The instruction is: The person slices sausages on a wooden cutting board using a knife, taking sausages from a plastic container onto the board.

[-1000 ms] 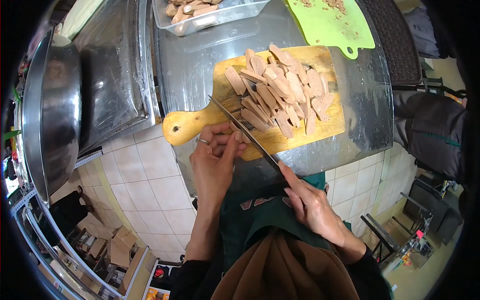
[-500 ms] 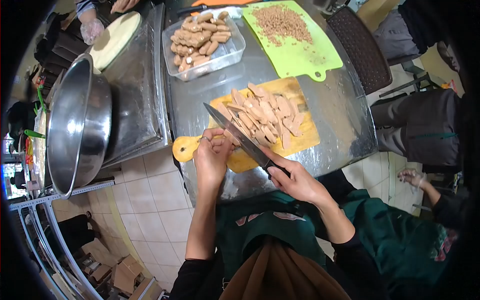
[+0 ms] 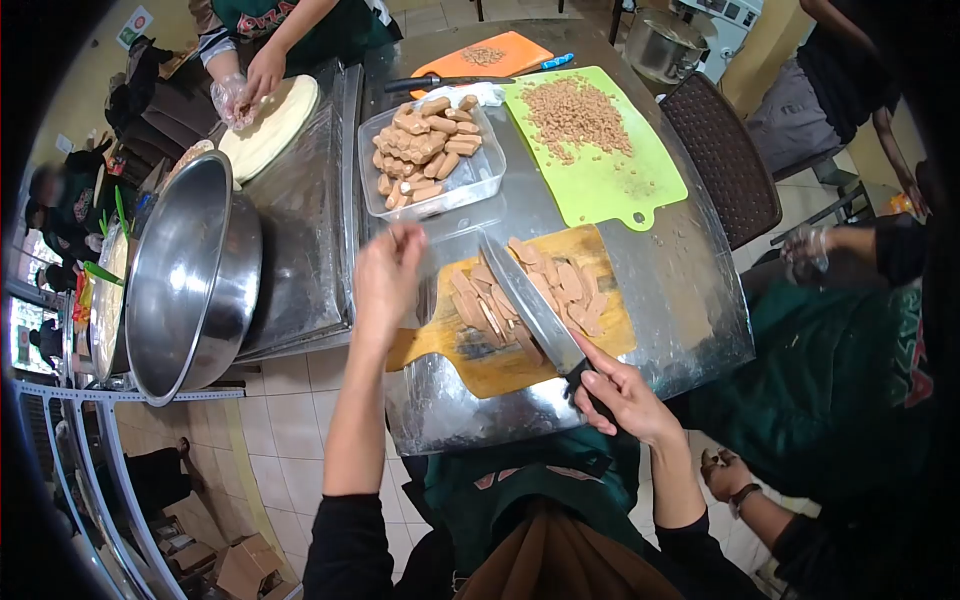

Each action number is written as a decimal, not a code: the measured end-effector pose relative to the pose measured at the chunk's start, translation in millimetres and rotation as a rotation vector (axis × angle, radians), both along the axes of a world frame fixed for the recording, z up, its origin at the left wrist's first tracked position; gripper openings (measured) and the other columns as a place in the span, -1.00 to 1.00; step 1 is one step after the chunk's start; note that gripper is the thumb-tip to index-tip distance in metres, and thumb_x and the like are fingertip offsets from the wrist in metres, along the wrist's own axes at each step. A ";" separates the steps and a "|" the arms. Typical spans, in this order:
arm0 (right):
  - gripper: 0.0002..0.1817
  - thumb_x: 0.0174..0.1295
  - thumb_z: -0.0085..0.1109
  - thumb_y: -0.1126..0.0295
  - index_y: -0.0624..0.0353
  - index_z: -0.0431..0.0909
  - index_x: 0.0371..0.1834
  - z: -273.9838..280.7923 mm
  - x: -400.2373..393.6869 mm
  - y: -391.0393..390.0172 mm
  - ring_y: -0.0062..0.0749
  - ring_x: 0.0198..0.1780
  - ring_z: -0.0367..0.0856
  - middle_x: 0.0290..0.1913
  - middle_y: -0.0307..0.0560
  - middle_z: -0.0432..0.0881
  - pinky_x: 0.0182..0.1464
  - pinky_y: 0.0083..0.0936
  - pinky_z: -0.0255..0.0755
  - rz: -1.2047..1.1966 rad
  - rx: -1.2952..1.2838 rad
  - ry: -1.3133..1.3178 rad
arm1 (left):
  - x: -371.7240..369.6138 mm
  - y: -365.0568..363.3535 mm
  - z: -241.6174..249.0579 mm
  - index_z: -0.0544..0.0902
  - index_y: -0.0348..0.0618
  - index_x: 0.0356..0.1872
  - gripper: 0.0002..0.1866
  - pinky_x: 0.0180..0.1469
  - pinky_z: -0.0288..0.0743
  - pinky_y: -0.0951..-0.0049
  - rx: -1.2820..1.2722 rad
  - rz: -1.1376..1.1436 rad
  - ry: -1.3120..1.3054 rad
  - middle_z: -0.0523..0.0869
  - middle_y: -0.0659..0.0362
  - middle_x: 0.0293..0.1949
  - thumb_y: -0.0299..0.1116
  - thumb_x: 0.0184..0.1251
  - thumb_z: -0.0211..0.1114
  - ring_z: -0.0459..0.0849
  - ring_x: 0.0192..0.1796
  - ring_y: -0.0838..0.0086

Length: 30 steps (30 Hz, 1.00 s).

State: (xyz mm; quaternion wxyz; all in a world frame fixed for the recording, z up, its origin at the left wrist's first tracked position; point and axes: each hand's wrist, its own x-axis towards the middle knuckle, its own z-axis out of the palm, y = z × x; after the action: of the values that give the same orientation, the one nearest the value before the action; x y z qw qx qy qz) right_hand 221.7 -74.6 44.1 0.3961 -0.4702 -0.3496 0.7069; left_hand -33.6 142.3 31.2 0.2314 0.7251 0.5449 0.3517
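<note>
My right hand is closed round the black handle of a kitchen knife. Its blade slants over the sausage slices spread on a wooden cutting board. My left hand is raised left of the board, in front of a clear plastic container of whole sausages. Motion smears its fingers, so I cannot make out whether they hold anything. Beyond the board lies a light green cutting board bearing finely diced sausage.
A large steel bowl stands on the left. Behind it a co-worker's gloved hand is over a round of dough. An orange board and another knife lie at the back. Other people stand at the right.
My left hand has lifted off the slices and moved up and left, toward the container. The knife remains in my right hand, now over the middle of the slices. The view has shifted.
</note>
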 end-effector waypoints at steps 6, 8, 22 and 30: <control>-0.38 0.58 -0.12 0.37 -0.02 -0.03 0.65 1.4 6.3 -7.4 -0.71 -0.63 0.26 -0.48 -0.24 0.44 -0.58 -0.73 0.25 -0.060 0.032 -0.020 | 17.7 120.2 17.8 0.75 -0.08 -0.04 -0.75 -0.08 0.59 0.27 0.005 -0.330 0.552 0.80 0.02 -0.19 -0.29 0.30 0.38 0.78 -0.13 0.25; -0.39 0.57 -0.15 0.42 -0.03 -0.02 0.65 3.0 6.6 -8.8 -0.73 -0.63 0.24 -0.51 -0.28 0.41 -0.59 -0.73 0.24 -0.078 0.046 -0.050 | 19.5 157.1 2.4 0.75 -0.09 -0.01 -0.74 -0.08 0.58 0.31 -0.113 -0.512 0.663 0.80 0.04 -0.19 -0.34 0.29 0.38 0.78 -0.15 0.29; -0.39 0.56 -0.15 0.45 -0.04 0.03 0.65 13.2 -3.5 -25.0 -0.74 -0.61 0.24 -0.51 -0.30 0.41 -0.56 -0.74 0.22 -0.081 0.065 -0.111 | 2.3 130.6 5.6 0.66 -0.23 -0.15 -0.71 -0.04 0.57 0.11 0.089 -0.329 0.341 0.75 -0.16 -0.17 -0.18 0.43 0.25 0.74 -0.09 0.00; -0.32 0.44 -0.03 0.56 0.02 0.08 0.62 5.7 -37.3 -35.5 -0.43 -0.45 0.38 -0.49 -0.10 0.43 -0.23 -0.47 0.46 0.142 0.258 -0.499 | -18.5 -27.6 62.0 0.62 -0.33 -0.03 -0.67 -0.19 0.58 0.56 -0.276 -0.208 -0.219 0.71 0.21 -0.28 -0.29 0.36 0.43 0.67 -0.25 0.63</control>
State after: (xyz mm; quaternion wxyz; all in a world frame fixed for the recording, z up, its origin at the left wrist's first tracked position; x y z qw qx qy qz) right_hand 184.4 -110.0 49.8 0.3039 -0.5498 -0.5553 0.5450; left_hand -52.1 114.8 93.2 0.4213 0.6965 0.4816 0.3246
